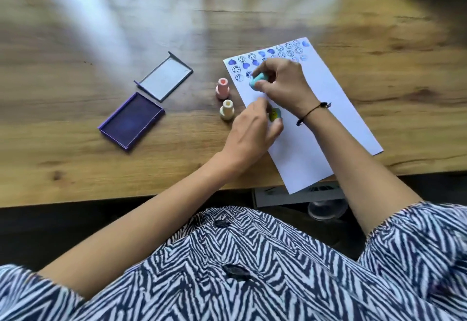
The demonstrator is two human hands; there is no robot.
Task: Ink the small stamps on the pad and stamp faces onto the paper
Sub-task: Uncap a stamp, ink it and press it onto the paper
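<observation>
Grainy wooden table point(75, 164), right hand point(283, 81) pinching rounded blue stamp point(256, 81)

We are working at a wooden table point(75, 164) with broad glare streaking its far half. We are wearing a navy-and-white zigzag shirt point(252, 270) and a thin dark cord bracelet point(312, 112). Under the table's near edge, a clear rounded object point(326, 210) is showing, blurred.

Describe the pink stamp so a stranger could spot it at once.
On the wooden table, look between the open purple ink pad and the white paper sheet. Two small plastic stamps stand upright there; the pink stamp is the farther one, behind the cream stamp.
</observation>
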